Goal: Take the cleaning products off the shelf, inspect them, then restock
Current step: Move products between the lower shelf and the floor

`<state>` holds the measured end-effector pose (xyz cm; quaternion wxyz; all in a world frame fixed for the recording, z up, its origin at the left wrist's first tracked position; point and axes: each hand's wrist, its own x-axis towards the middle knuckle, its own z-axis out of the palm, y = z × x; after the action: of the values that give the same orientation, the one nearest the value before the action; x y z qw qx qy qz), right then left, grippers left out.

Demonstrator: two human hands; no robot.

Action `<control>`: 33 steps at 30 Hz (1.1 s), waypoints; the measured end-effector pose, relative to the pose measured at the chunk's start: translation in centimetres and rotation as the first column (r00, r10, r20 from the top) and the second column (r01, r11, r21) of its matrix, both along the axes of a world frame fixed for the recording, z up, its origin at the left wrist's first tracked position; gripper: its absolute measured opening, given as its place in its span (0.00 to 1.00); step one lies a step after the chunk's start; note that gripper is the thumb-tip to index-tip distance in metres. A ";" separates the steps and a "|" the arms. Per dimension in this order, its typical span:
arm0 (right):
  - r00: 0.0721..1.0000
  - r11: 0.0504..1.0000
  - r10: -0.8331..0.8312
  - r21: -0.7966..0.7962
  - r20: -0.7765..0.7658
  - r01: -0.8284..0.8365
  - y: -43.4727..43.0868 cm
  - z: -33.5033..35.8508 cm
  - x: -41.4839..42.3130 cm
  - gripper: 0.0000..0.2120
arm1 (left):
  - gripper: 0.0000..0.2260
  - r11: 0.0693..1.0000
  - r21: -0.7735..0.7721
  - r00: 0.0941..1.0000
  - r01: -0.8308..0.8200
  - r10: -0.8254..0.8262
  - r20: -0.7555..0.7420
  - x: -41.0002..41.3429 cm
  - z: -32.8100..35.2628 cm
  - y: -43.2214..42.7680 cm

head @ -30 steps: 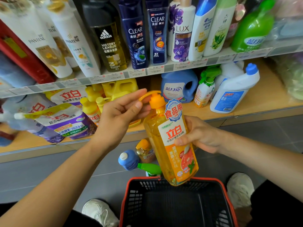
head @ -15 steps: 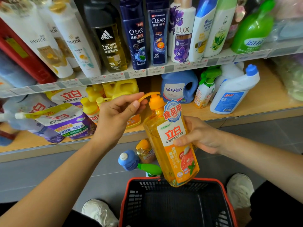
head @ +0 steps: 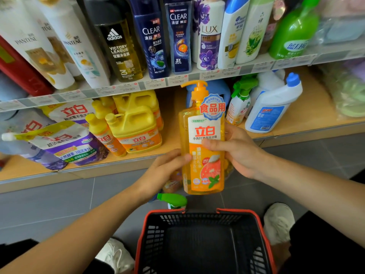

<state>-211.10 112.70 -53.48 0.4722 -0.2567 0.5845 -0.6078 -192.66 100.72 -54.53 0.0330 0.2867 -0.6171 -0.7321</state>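
- An orange pump bottle (head: 203,147) of dish soap stands upright in mid-air, held between two bare hands in front of the lower shelf (head: 308,115), label facing the camera and pump spout pointing left.
- The right hand (head: 241,153) grips the bottle at mid-height from the right, thumb laid across the label and fingers wrapped behind it.
- The left hand (head: 164,171) holds the lower left side, thumb tip on the front edge and fingers passing behind the bottle, out of sight.
- The pump head and the bottle's base both stick out clear of the two grips.
- Directly below and nearer, a black basket (head: 262,234) with a red rim sits on the grey floor (head: 49,204) between two white shoes (head: 278,220).
- A green spray nozzle (head: 173,199) shows just beyond the basket's far rim, under the bottle.
- On the lower shelf, yellow jugs (head: 136,125) and pouches (head: 65,143) lie to the left; a blue jug (head: 221,89) is behind the pump, with a spray bottle (head: 240,101) and a white bottle (head: 274,107) with a blue cap to the right.
- Shampoo bottles (head: 150,36) line the upper shelf (head: 79,93).
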 end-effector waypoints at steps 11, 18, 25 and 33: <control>0.968 0.989 -0.136 -0.032 0.210 0.146 0.4 0.4 -1.0 0.25 | 0.33 0.993 -0.062 0.994 -0.096 0.092 -0.065 -0.8 -1.9 1.8; 0.996 0.991 0.016 0.132 0.090 -0.028 0.6 1.3 -1.9 0.24 | 0.31 0.944 -0.082 0.935 -0.318 0.299 -0.189 -0.9 -0.4 0.8; 0.677 0.985 0.013 0.125 -0.736 0.117 2.2 2.1 -1.7 0.12 | 0.36 0.813 -0.496 0.952 -0.306 0.274 -0.137 -0.4 2.4 -1.5; 0.296 0.873 0.464 0.376 -0.835 -0.309 0.2 2.5 -2.6 0.52 | 0.30 0.724 -0.679 0.992 -0.121 0.059 -0.114 -1.2 4.8 -0.4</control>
<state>-213.65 112.89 -51.00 0.2267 -0.6423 0.7064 -0.1924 -193.88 100.36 -49.75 0.1976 0.2527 -0.8266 -0.4624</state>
